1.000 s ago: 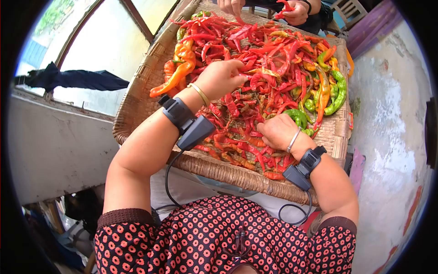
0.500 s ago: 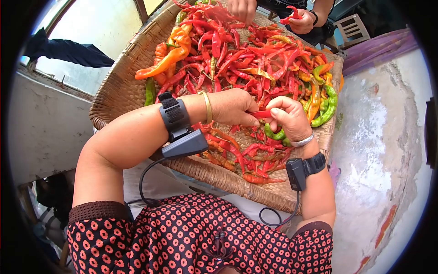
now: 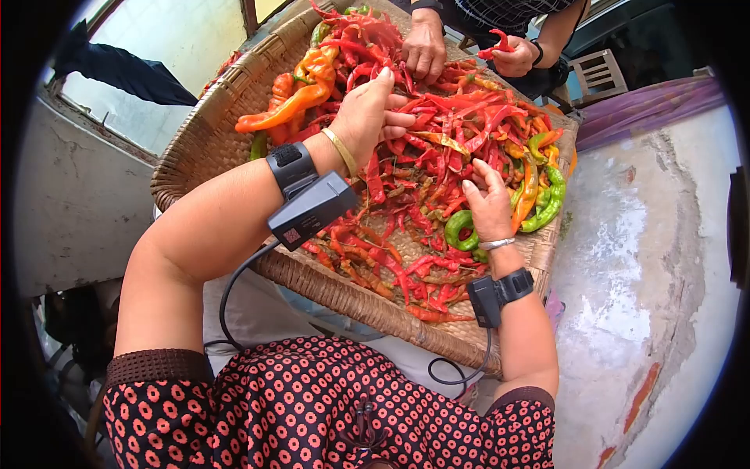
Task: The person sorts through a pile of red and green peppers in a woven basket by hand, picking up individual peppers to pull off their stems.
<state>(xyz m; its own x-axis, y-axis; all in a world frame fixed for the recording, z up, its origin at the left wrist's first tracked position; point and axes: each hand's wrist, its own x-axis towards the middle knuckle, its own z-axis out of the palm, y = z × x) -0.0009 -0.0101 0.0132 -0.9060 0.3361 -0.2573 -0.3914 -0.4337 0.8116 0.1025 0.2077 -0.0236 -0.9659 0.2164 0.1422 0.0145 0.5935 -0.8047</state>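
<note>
Red chili peppers (image 3: 453,121) lie heaped in a shallow woven basket (image 3: 191,160). Over the left part of the heap is my left hand (image 3: 369,117), fingers spread and thumb up, with nothing seen in it. My right hand (image 3: 491,205) is open too, its fingers stretched over the peppers on the right side. Beside it curls a green pepper (image 3: 459,230), and an orange-yellow pepper (image 3: 525,191) lies just to its right. Nearer to me, a thinner scatter of red and orange chilies (image 3: 391,262) rests on the basket's bottom.
Across the basket, another person's hand (image 3: 424,55) reaches into the peppers; their other hand (image 3: 516,56) holds a red chili. Large orange peppers (image 3: 301,94) lie at the left. Cables run from the devices (image 3: 312,211) on my wrists. A wooden chair (image 3: 598,76) stands behind.
My hands, earlier together on a red chili, have parted and opened; that chili is no longer in them. My left hand moved up and left. The other person's hand came further into the basket.
</note>
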